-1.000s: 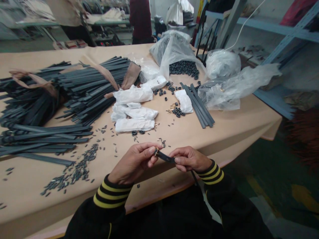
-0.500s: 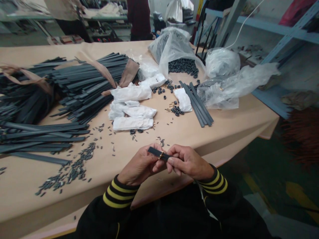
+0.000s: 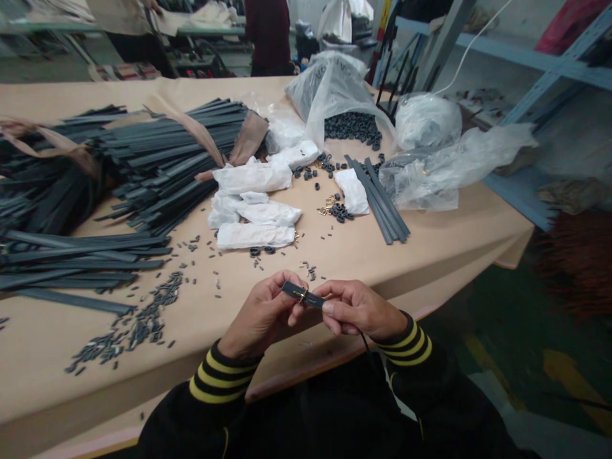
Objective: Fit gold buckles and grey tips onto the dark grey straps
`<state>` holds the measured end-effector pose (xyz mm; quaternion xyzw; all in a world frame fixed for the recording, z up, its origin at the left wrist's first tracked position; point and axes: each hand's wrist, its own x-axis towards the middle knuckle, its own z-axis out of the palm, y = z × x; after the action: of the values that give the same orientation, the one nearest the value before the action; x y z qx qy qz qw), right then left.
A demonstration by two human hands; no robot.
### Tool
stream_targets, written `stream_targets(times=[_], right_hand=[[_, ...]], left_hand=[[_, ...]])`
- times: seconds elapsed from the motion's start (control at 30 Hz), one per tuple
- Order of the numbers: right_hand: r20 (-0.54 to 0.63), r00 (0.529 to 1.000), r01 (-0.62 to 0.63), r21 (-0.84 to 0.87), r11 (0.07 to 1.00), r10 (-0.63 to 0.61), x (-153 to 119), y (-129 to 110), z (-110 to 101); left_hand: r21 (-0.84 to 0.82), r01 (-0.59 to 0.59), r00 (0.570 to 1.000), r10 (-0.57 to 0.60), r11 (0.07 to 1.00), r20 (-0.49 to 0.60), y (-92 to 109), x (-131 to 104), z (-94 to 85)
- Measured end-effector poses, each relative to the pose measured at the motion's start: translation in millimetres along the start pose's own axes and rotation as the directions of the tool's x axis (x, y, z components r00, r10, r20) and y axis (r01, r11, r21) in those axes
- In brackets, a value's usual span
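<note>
Both hands hold a dark grey strap (image 3: 314,300) just above the table's front edge. A small gold-coloured pin buckle (image 3: 303,294) sits around it, and its thin prong shows along the strap's face. My left hand (image 3: 261,313) is closed at the strap's left end beside the buckle, with thumb and fingers around it. Between its thumb and fingers my right hand (image 3: 366,310) pinches the strap right of the buckle. A thin dark length hangs below my right hand. Small dark loops (image 3: 310,273) lie on the table just beyond the hands.
Bundled dark straps (image 3: 176,153) and loose straps (image 3: 81,255) cover the left side. White wrapped packets (image 3: 255,236) lie mid-table near gold buckles (image 3: 329,205). A clear plastic bag (image 3: 306,89) spills dark loops. Small dark pieces (image 3: 148,319) are scattered at left. People stand behind.
The strap and buckle have shifted slightly left and tilted, so more of the prong shows. A dark length now hangs below my right hand. Both hands keep hold.
</note>
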<state>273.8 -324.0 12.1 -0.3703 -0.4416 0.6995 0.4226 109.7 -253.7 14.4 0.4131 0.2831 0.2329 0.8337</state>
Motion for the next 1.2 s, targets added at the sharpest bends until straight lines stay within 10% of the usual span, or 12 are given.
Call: stream_targets(times=[0.3, 0.43, 0.73, 1.2], right_hand=[[-0.222, 0.972, 0.017, -0.268, 0.963, -0.079, 4, 3, 15], [-0.404, 0.882, 0.045, -0.443, 0.895, -0.244, 5, 5, 18], [-0.199, 0.866, 0.161, -0.758, 0.632, -0.458, 5, 3, 16], [-0.296, 0.887, 0.011, -0.754, 0.657, -0.355, 8, 6, 16]], left_hand=[[0.087, 0.027, 0.998, -0.031, 0.996, 0.049, -17, 2, -2.7], [0.147, 0.05, 0.999, -0.05, 0.988, -0.005, -18, 1, -2.0], [0.201, 0.044, 0.992, -0.018, 0.979, -0.128, -13, -8, 5.0], [0.007, 0.064, 0.952, -0.059, 0.998, -0.299, -25, -9, 6.9]])
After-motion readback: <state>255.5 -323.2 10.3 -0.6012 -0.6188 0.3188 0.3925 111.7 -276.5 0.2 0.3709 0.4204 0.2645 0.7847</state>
